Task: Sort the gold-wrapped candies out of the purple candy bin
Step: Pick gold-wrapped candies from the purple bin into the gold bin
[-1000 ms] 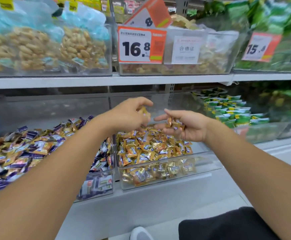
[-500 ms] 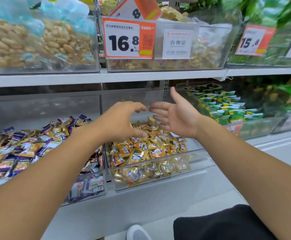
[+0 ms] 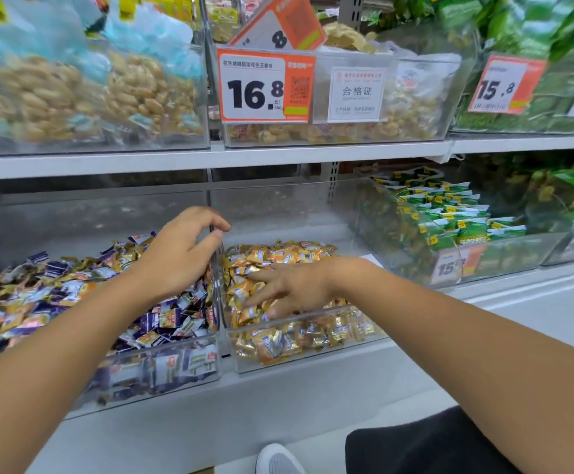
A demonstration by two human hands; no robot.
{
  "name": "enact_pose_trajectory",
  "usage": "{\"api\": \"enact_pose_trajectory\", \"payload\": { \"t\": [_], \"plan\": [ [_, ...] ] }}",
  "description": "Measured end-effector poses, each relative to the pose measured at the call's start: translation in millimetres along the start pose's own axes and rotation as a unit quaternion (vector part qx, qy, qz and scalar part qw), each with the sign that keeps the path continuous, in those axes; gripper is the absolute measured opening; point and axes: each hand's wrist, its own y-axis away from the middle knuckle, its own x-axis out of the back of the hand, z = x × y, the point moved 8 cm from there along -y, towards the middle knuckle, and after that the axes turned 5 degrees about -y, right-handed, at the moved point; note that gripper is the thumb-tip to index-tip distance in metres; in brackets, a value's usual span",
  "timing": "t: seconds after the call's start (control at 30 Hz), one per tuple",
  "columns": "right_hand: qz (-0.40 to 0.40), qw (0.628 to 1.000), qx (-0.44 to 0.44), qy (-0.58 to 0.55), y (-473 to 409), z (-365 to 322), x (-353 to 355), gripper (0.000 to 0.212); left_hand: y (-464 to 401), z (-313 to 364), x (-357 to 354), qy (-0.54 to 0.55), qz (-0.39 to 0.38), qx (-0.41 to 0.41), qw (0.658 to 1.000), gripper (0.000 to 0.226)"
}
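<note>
The left forearm covers much of the clear plastic bin of purple-wrapped candies (image 3: 162, 367), whose left end runs out of view; gold-wrapped candies (image 3: 22, 318) lie mixed among the purple ones there. The left hand (image 3: 179, 254) hovers over that bin's right end, by the divider, its fingers (image 3: 218, 222) loosely curled and apart, holding nothing visible. Just beside it, the clear plastic bin of gold candies (image 3: 312, 354) holds a heap of gold wrappers. The right hand (image 3: 295, 285) rests palm-down on this heap, fingers spread and straight, hiding the candies beneath. On the white shelf (image 3: 312, 155) above, an orange price tag (image 3: 266, 85) reads 16.8; the print below it is too blurred to read.
</note>
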Motion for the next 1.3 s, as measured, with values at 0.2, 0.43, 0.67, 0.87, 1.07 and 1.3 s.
{"api": "enact_pose_trajectory", "payload": {
  "t": [0.2,0.43,0.67,0.87,1.07,1.3],
  "plan": [
    [0.107,0.967,-0.230,-0.011,28.3,115.8,10.7,0.048,7.9,10.5,-7.4,-0.022,-0.054,-0.032,0.998,0.033],
    [0.449,0.866,-0.207,-0.068,96.7,82.3,104.1,0.046,17.9,-7.0,20.8,-0.007,-0.015,-0.031,0.999,0.032],
    [0.378,0.912,0.160,0.023,49.5,-171.1,96.4,0.015,49.7,-106.1,64.3,-0.135,-0.038,0.123,0.982,0.029],
    [0.213,0.975,0.042,0.037,-73.9,-168.2,91.9,0.078,105.0,-173.7,83.8,-0.167,-0.125,0.263,0.942,0.054],
    [0.089,0.990,0.106,-0.024,-118.2,-197.5,73.4,0.046,113.7,-178.5,83.4,-0.095,-0.107,0.257,0.956,0.041],
    [0.079,0.990,0.117,0.007,-129.2,-187.2,76.7,0.014,121.8,-185.4,89.6,-0.036,-0.087,0.214,0.972,0.026]
  ]
}}
